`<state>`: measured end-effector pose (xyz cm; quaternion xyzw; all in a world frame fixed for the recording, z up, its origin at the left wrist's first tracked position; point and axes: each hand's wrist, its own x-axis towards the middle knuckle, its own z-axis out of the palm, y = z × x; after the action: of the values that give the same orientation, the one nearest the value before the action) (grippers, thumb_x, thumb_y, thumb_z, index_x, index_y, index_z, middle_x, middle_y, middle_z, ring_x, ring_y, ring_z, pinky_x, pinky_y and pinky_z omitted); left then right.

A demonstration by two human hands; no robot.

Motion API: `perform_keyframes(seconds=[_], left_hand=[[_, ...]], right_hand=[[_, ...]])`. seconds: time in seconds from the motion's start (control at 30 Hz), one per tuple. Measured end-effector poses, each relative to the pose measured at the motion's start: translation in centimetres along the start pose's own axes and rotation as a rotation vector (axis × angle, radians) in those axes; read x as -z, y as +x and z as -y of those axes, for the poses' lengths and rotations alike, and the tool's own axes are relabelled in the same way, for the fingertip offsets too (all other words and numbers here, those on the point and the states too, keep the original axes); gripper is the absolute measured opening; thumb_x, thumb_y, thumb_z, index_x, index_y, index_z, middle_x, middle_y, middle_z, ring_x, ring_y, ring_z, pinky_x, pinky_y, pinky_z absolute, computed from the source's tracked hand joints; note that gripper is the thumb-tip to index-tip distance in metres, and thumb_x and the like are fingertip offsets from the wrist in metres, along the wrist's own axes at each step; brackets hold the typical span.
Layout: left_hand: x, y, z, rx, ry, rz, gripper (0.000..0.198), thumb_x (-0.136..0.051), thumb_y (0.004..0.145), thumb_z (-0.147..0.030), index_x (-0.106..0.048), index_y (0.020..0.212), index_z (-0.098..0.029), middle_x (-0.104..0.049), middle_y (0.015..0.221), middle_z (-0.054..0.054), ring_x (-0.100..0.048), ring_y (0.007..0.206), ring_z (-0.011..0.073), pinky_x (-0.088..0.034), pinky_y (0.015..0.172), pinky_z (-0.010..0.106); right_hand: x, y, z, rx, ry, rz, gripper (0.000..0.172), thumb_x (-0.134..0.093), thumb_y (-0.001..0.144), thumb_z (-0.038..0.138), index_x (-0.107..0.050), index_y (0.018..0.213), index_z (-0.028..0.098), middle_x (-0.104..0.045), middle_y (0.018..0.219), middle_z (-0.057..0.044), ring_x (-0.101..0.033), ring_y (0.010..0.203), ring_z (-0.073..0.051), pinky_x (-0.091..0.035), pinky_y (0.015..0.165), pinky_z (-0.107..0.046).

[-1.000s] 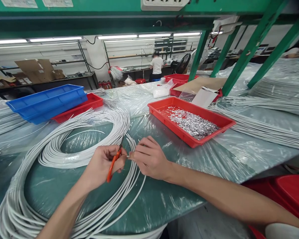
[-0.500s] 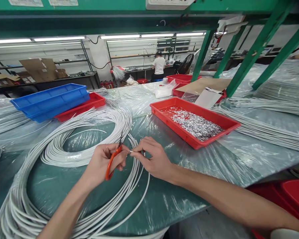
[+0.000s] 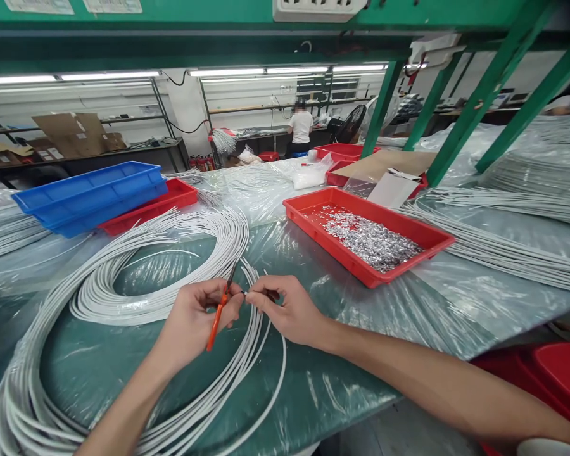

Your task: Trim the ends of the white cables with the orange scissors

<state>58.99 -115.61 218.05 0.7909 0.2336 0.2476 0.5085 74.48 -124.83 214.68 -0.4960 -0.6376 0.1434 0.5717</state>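
Observation:
In my left hand is a pair of orange-handled scissors, its dark blades pointing up and away. The thumb and forefinger of that hand are pinched together close to a cable's end. My right hand grips a white cable near its tip, thumb against forefinger. The fingertips of both hands almost meet, and the small cable end between them is mostly hidden. Beneath and left of the hands lies a large coil of white cables on the table, with several loose ends beside my right fingers.
A red tray of small shiny metal pieces stands right of the coil. Back left, a blue tray rests on another red tray. Green posts rise at the right, near more cable bundles. A person is far behind.
The scissors have turned in my left hand, so the handles look narrower. My right fingers have shifted slightly left and down. The whole view has moved a little.

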Motion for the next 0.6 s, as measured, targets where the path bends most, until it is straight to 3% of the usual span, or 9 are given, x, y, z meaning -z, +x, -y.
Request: perform_keyframes(seconds=[0.17,0.3,0.43,0.6], left_hand=[[0.1,-0.3,-0.2,-0.073,0.204,-0.041,0.02,-0.065,0.079,-0.034,-0.066,0.078,-0.014,-0.055,0.06,-0.003,-0.045,0.055,0.0084,-0.036,0.052,0.019],[0.2,-0.2,0.3,-0.115,0.355,-0.056,0.016,-0.061,0.079,-0.029,-0.067,0.079,-0.014,-0.059,0.067,0.0,-0.049,0.062,0.0114,-0.038,0.056,0.021],[0.3,-0.1,0.9,-0.116,0.384,0.009,0.01,-0.058,0.077,-0.022,-0.065,0.074,-0.015,-0.058,0.067,-0.001,-0.048,0.063,0.0114,-0.037,0.056,0.021],[0.4,0.0,0.9,-0.094,0.394,0.028,0.008,-0.056,0.077,-0.019,-0.062,0.073,-0.015,-0.054,0.067,-0.003,-0.042,0.062,0.01,-0.035,0.057,0.021]], right_hand=[[0.3,0.2,-0.4,0.213,-0.186,-0.048,0.019,-0.057,0.092,0.018,-0.067,0.076,0.013,-0.061,0.066,-0.001,-0.05,0.061,-0.01,-0.038,0.059,-0.024],[0.6,0.3,-1.1,0.436,-0.476,-0.032,0.019,-0.056,0.094,0.018,-0.067,0.079,0.013,-0.067,0.071,-0.003,-0.051,0.063,-0.012,-0.04,0.065,-0.027],[0.9,0.2,-1.2,0.514,-0.75,-0.012,0.025,-0.054,0.096,0.022,-0.065,0.075,0.015,-0.067,0.072,-0.002,-0.052,0.067,-0.014,-0.037,0.065,-0.029],[0.8,-0.1,-0.6,0.563,-0.909,-0.034,0.027,-0.051,0.097,0.022,-0.064,0.075,0.016,-0.064,0.072,-0.002,-0.05,0.072,-0.016,-0.032,0.064,-0.03]])
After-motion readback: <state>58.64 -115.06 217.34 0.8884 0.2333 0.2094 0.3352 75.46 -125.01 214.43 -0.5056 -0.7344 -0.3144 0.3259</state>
